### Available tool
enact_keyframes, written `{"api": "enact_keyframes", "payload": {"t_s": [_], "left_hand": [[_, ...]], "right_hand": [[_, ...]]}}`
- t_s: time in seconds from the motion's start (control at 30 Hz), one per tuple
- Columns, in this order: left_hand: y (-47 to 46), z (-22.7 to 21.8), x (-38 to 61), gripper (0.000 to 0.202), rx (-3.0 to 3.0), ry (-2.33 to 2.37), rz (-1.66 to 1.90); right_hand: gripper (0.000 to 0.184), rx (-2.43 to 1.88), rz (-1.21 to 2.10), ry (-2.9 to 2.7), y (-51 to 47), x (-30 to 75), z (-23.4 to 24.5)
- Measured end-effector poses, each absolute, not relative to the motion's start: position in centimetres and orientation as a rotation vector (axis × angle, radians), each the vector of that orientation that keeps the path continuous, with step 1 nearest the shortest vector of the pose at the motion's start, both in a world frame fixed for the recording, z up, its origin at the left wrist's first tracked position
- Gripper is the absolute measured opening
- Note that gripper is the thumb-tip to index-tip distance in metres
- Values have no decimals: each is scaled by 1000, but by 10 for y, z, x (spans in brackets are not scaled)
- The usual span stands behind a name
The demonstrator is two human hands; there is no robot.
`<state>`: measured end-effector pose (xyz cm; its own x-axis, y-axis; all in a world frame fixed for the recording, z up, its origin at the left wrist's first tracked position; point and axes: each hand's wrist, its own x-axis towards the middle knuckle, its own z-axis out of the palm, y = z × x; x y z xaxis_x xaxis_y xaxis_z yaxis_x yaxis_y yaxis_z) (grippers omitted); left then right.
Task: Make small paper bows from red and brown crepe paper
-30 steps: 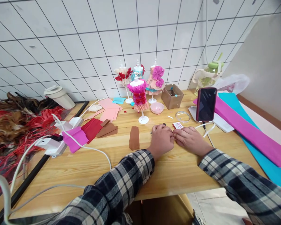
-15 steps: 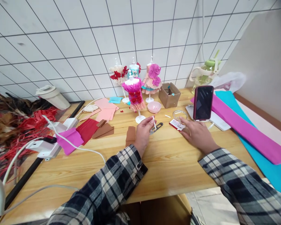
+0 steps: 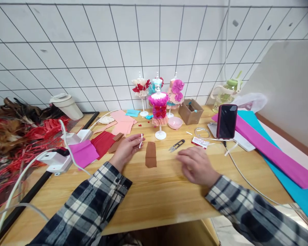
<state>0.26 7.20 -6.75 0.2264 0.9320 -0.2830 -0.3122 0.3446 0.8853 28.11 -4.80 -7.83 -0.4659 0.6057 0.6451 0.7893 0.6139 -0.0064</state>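
L hand point(image 3: 125, 149) pinched a thin white stick point(image 3: 141, 140) betw. thumb & fingertips, held just above the pale wooden worktop point(image 3: 169, 194), near the brown folded paper strip point(image 3: 151, 154). R hand point(image 3: 195, 164) hovered palm-down, fingers loosely spread, holding nothing, just below the small black thread snips point(image 3: 177, 145). Step, prob.: stick picked up, paper not yet taken; next move wd need the R hand on strip or snips. Containers: small pink bowl point(image 3: 175, 122), contents unclear; open cardboard box point(image 3: 194, 111) w/ small bits inside, can't tell what.
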Motion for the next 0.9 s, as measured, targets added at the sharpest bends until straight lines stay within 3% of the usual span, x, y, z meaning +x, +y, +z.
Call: {"api": "enact_keyframes", "payload": {"t_s": [0.13,0.3,0.67,0.9], "left_hand": [[75,-82,-2,36,838,822,1005],[71,-90,4,38,799,807,1055],[65,-95,14,33,716,760,1057],[58,-91,15,31,705,761,1075]], "right_hand": [[35,-985,-341,-2265,1,202,-67],[22,-1065,-348,-2148,38,174,-79],[16,-1140,-475,-2245,39,191,-88],[23,-1174,-354,-2158,37,188,-87]]}}
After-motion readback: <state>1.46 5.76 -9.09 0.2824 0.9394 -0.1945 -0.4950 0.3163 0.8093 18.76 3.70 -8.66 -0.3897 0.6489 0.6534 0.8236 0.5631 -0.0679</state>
